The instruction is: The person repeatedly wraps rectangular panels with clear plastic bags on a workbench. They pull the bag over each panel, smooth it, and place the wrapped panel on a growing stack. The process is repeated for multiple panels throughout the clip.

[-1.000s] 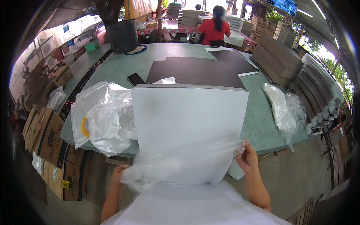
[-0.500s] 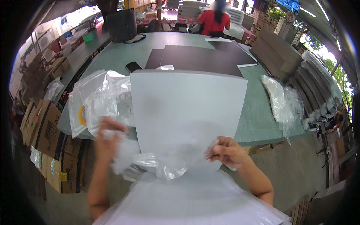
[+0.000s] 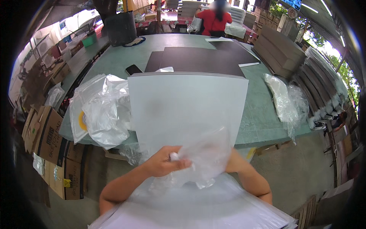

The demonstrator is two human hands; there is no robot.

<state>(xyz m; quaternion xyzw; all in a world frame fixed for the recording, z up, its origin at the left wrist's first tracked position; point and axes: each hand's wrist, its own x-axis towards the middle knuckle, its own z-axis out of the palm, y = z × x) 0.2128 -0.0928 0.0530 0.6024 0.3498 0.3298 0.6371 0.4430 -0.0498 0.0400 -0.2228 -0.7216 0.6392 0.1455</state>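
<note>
Left hand (image 3: 162, 164) fingers are clamped on a clear plastic bag (image 3: 200, 158), now bunched into one crumpled, translucent wad at the near edge of the white board (image 3: 187, 107); half a second ago it hung stretched between both hands. Right hand has moved in behind the bag and is hidden, so its grip can't be told. Board lies flat, overhanging the green table (image 3: 263, 114).
</note>
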